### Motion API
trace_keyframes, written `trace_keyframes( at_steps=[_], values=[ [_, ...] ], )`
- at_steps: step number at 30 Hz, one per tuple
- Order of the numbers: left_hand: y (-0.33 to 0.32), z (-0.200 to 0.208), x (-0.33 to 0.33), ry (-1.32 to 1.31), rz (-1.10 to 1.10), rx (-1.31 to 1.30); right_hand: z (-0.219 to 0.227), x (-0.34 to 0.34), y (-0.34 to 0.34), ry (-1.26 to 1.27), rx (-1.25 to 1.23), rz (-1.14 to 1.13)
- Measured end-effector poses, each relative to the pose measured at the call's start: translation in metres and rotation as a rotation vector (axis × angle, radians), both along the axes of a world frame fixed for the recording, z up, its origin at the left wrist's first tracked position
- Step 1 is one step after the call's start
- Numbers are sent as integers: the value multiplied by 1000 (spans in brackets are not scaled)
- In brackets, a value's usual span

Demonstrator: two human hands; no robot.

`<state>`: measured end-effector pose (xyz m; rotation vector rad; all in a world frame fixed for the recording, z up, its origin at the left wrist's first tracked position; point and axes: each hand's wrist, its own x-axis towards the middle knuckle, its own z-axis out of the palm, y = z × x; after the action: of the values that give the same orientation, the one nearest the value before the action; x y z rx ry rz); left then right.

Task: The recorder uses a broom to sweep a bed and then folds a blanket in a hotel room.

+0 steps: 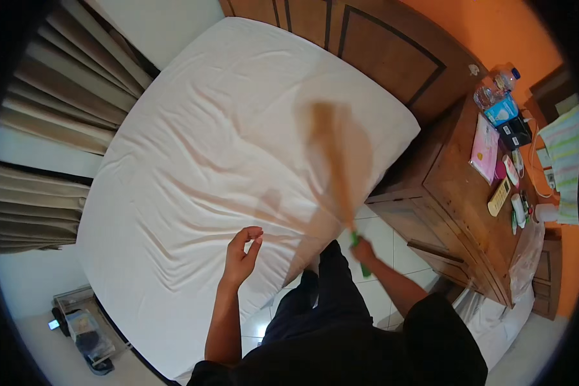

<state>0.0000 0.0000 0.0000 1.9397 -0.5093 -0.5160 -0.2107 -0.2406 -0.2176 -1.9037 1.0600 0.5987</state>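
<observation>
My right hand [363, 249] is wrapped round the green handle of a stick broom [336, 164]. Blurred by motion, the broom's tan bristles reach up and away over the right side of the bed [180, 148]. A pale, wrinkled sheet covers the mattress. Whether the bristle tips touch the sheet, I cannot tell. My left hand [241, 257] hovers by the near part of the bed with nothing in it, its fingers bent and the thumb apart from them.
A brown wooden headboard [383, 48] borders the far side. To the right stands a wooden cabinet [431, 212] bearing a bottle [486, 96], a pink packet [484, 149] and a remote control [499, 197]. Curtains [64, 71] hang at left, above a small crate [77, 296].
</observation>
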Motion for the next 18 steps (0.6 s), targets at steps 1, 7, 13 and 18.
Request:
trace_keyframes(
  at_steps=[1, 7, 13, 18],
  values=[
    [-1, -2, 5, -65, -31, -4, 22, -11, 28, -40, -53, 187],
    [28, -21, -17, 30, -75, 84, 102, -45, 50, -11, 145, 606],
    [52, -116, -23, -309, -241, 375, 71, -47, -3, -462, -178, -164],
    [70, -196, -54, -551, -310, 638, 107, -27, -17, -277, -59, -264]
  ],
)
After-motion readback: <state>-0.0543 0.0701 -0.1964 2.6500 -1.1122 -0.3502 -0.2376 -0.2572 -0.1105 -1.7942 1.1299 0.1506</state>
